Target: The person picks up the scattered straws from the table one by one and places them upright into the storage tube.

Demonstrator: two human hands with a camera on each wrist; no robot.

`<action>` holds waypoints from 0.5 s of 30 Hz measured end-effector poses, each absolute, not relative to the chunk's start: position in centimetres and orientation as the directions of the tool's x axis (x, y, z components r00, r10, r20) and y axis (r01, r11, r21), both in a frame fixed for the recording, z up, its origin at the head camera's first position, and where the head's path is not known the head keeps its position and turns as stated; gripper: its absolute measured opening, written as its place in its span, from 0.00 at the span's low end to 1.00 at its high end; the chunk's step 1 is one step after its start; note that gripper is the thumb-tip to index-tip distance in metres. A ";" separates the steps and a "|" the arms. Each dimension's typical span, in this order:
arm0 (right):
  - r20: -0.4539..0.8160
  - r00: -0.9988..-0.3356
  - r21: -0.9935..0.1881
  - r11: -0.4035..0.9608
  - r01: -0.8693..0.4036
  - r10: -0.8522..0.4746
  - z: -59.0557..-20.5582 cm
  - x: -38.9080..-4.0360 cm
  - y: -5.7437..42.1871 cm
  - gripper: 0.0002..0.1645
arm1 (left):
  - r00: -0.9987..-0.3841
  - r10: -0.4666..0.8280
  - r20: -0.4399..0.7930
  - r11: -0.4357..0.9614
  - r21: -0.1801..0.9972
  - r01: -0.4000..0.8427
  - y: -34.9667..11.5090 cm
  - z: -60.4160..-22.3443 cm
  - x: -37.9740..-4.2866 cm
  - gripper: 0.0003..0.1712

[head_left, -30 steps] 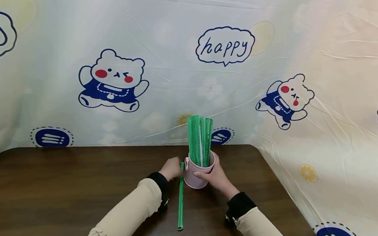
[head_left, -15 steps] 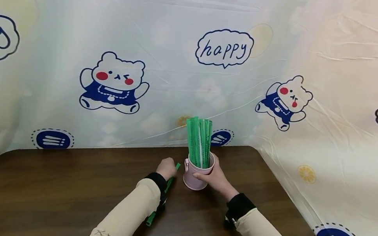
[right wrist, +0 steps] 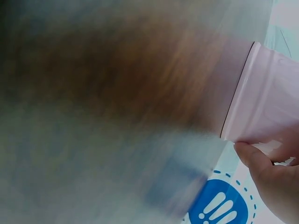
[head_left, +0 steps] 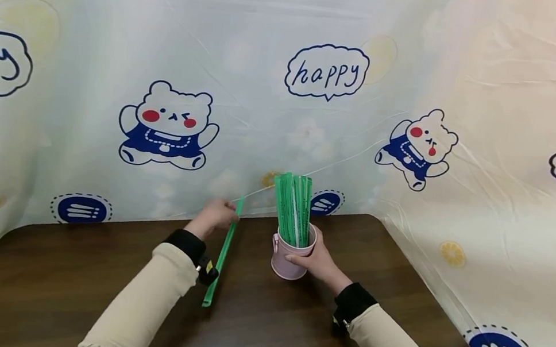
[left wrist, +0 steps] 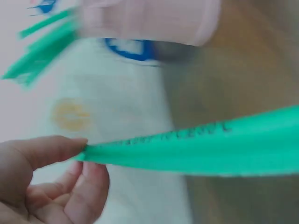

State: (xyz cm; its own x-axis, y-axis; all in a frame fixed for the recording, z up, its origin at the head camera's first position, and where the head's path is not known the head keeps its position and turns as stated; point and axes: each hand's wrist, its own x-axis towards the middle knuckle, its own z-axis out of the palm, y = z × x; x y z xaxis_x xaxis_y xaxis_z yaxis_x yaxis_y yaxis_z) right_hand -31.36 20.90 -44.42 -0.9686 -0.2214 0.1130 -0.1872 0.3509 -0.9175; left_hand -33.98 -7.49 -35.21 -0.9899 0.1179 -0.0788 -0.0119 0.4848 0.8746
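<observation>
My left hand (head_left: 215,216) pinches a long green straw-like strip (head_left: 222,259) near its upper end. The strip slants down toward me, left of a small pink bucket (head_left: 287,264). Dark printed characters run along the strip (left wrist: 210,144) in the left wrist view, where thumb and fingertips of the left hand (left wrist: 51,177) meet on its narrow end. My right hand (head_left: 322,260) grips the upright bucket from the right, thumb across its front; the other fingers are mostly hidden. A bundle of similar green strips (head_left: 291,210) stands in the bucket, lower ends out of sight.
The bucket stands on a dark brown wooden table (head_left: 88,277), near its far edge. Behind and to the right hangs a pale curtain (head_left: 254,31) printed with bears and speech bubbles, close against the table edge.
My left hand has carried the strip from beside the bucket leftward and farther back, turning its slant. The right hand and bucket have stayed in place.
</observation>
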 end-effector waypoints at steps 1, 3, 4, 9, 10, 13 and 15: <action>0.114 -0.968 -0.917 0.352 -0.189 -0.224 -44.4 -31.4 20.9 0.62 | -0.990 0.135 -0.048 0.443 0.897 0.017 -7.7 -34.3 -33.9 0.16; 0.114 -0.967 -0.915 0.355 -0.192 -0.228 -44.3 -31.5 21.0 0.62 | -0.988 0.151 0.008 0.354 0.933 0.062 -7.6 -32.4 -33.7 0.22; 0.116 -0.966 -0.914 0.357 -0.195 -0.232 -44.3 -31.5 21.0 0.62 | -0.989 0.141 0.041 0.307 0.948 0.083 -7.4 -31.4 -33.5 0.23; 0.122 -0.964 -0.914 0.352 -0.201 -0.234 -44.4 -31.4 21.1 0.61 | -0.985 0.012 0.174 0.044 0.984 0.174 -5.2 -27.2 -32.2 0.25; 0.123 -0.965 -0.914 0.352 -0.202 -0.234 -44.4 -31.3 21.0 0.61 | -0.980 -0.016 0.198 -0.003 0.980 0.198 -4.6 -26.5 -31.9 0.24; 0.123 -0.964 -0.911 0.358 -0.203 -0.234 -44.3 -31.2 21.0 0.62 | -0.961 -0.084 0.264 -0.074 0.960 0.271 -3.0 -25.7 -31.3 0.22; 0.125 -0.964 -0.910 0.360 -0.205 -0.233 -44.3 -31.2 21.0 0.62 | -0.949 -0.098 0.300 -0.067 0.949 0.307 -1.9 -25.9 -31.1 0.21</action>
